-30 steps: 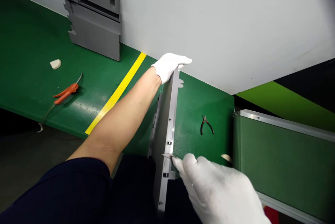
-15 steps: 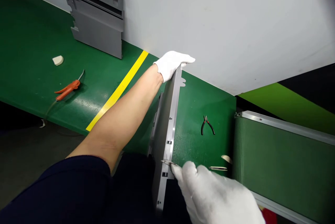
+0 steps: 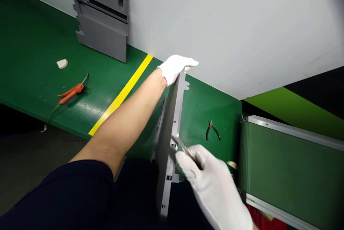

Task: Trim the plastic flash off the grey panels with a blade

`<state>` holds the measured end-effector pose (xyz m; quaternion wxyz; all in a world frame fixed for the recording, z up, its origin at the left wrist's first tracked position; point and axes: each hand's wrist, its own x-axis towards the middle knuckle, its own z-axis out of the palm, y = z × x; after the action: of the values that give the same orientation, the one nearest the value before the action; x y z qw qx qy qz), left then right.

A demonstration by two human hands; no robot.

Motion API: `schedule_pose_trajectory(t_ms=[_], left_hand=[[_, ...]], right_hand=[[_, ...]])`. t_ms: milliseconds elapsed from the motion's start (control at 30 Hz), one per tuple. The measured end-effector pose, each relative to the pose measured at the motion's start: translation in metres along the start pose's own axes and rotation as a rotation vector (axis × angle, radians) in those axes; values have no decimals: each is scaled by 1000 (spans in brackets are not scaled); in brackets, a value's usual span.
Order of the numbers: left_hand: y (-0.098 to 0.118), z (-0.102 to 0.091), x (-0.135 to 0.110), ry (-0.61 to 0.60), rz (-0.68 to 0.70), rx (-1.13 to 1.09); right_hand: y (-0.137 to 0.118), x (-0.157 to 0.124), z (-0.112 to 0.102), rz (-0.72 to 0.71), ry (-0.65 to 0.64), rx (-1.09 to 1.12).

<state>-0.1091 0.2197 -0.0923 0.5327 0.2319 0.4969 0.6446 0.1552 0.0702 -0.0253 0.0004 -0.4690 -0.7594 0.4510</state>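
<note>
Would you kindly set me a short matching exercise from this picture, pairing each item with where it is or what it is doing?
Items:
1. Left hand
2. Right hand
3. Black-handled pliers
4. Orange-handled tool

Places or states:
A. Lying on the green bench, left of the yellow line
B. Holding slim metal tweezers
C. Lying on the bench, right of the grey panel
D. Gripping the panel's top end

Pairs: 1-D, 2-B, 3-C, 4-A

You've got nothing legible right now, folks: no readable marking on the grey panel (image 3: pixel 167 133) or the grey cover (image 3: pixel 102 36).
</note>
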Motion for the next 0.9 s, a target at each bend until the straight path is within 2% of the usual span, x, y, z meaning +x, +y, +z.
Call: schedule_pose_trajectory(t_ms=[67, 133, 200, 233, 367, 467, 567, 667, 733, 900], left_hand=[[0, 1, 0, -5, 56, 54], [0, 1, -1, 0, 89, 96], [0, 1, -2, 14, 85, 110], [0, 0, -2, 20, 79, 116], [0, -4, -3, -65, 79, 214], [4, -8, -2, -168, 66, 313], [9, -9, -1, -209, 41, 357], [12, -10, -1, -216, 44, 364], [12, -10, 0, -208, 47, 362], [9, -10, 0, -186, 44, 350]], right_hand=[[-7, 7, 6, 79, -78, 100], [-8, 9, 5, 156, -216, 169], [-4, 9, -6, 192, -337, 199], [0, 11, -14, 170, -352, 202], [10, 39, -55, -107, -196, 148], [0, 83, -76, -236, -145, 31], [-18, 131, -84, -335, -57, -171], [-31, 168, -84, -359, 54, -358], [-37, 181, -84, -354, 78, -463], [-51, 185, -84, -305, 122, -746]])
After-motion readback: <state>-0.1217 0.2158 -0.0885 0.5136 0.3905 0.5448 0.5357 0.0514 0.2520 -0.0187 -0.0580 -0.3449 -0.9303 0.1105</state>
